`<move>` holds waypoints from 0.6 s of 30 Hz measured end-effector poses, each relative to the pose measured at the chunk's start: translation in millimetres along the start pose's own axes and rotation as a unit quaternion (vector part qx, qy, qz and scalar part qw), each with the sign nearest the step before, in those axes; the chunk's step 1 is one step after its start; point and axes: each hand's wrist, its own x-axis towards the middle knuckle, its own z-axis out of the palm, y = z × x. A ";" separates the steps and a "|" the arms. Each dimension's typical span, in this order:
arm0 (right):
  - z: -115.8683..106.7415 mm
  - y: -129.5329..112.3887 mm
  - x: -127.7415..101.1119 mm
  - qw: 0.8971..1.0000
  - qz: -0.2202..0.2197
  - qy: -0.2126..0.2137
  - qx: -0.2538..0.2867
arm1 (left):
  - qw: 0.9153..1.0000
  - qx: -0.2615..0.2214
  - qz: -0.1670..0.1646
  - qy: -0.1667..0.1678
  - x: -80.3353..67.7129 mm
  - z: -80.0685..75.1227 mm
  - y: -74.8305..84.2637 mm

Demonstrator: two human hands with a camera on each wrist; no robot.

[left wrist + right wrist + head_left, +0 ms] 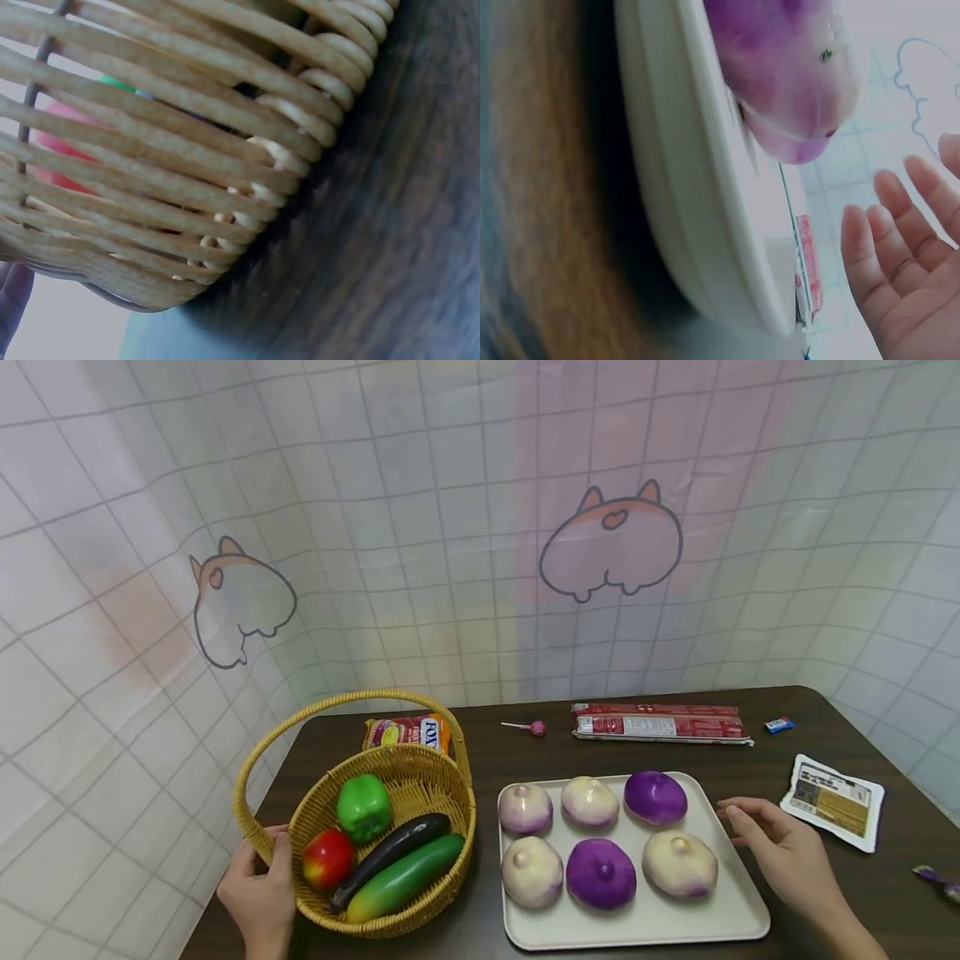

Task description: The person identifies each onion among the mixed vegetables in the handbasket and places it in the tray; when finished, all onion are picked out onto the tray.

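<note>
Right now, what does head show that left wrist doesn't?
Head only: tray of six purple-white vegetables, right hand open beside it, green pepper, eggplant, cucumber, snack packets behind. Left wrist only: close weave of the basket wall, a fingertip under it. Both: wicker basket, red apple, dark table.

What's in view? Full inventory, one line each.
basket: 1, tan wicker, table left
pepper: 1, green, in basket
apple: 1, red, in basket
eggplant: 1, dark, in basket
cucumber: 1, green, in basket
tray: 1, white, table centre
turnips: 6, purple and white, on tray
snack bag: 1, orange, behind basket
lollipop: 1, pink, table back
long packs: 2, red, table back
sachet: 1, white, table right
left hand: holds basket rim
right hand: open, beside tray
</note>
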 end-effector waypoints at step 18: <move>5.7 -76.6 34.4 0.996 -0.076 -0.034 -0.027 | 0.965 -0.181 0.144 0.126 10.2 -6.0 111.4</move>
